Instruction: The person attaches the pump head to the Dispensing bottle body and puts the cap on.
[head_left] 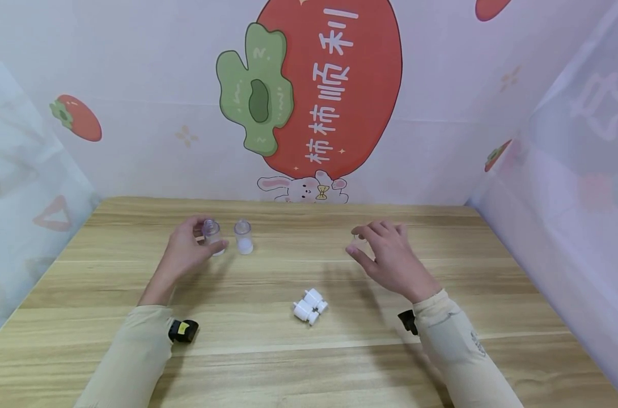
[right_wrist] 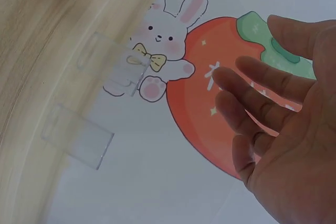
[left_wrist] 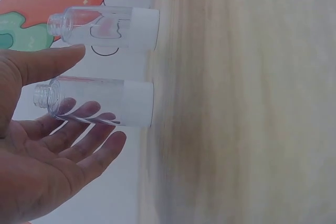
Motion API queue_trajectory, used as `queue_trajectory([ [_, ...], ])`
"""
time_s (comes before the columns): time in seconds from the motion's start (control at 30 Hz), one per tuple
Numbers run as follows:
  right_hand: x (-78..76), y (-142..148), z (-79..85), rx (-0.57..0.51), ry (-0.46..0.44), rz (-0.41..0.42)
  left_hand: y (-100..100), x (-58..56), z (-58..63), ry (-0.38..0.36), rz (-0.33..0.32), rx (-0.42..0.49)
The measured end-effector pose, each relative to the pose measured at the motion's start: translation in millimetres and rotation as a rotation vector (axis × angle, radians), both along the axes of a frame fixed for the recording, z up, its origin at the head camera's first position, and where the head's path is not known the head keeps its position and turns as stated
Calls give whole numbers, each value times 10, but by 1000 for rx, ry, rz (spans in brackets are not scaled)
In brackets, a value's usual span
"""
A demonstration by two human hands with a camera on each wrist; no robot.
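Observation:
A clear bottle (left_wrist: pixel 89 100) with a white base and threaded neck stands upright on the table. My left hand (head_left: pixel 186 246) is around it, thumb on one side and loosely bent fingers on the other, a gap showing at the thumb. Beside it stands a second, matching bottle (head_left: pixel 244 238). At the right, my right hand (head_left: pixel 388 255) hovers with relaxed, parted fingers and holds nothing. Two clear plastic caps (right_wrist: pixel 79 136) stand near it, apart from the fingers in the right wrist view; the head view shows a clear cap (head_left: pixel 359 242) partly behind the hand.
Two white pump heads (head_left: pixel 304 311) lie side by side at the middle of the wooden table (head_left: pixel 268 362). A printed cloth (head_left: pixel 151 153) rises behind the far edge, and cloth sides stand at left and right.

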State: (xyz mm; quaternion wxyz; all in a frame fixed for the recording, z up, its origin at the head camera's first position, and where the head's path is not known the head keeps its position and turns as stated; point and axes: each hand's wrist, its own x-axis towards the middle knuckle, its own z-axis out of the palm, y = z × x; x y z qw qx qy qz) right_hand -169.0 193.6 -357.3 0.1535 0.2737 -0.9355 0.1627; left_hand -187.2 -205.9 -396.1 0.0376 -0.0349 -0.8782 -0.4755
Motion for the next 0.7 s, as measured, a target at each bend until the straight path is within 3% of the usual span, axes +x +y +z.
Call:
queue_trajectory([
  [0.7, 77, -163, -50, 77, -25, 54, -17, -8, -42, -43, 20, 12],
])
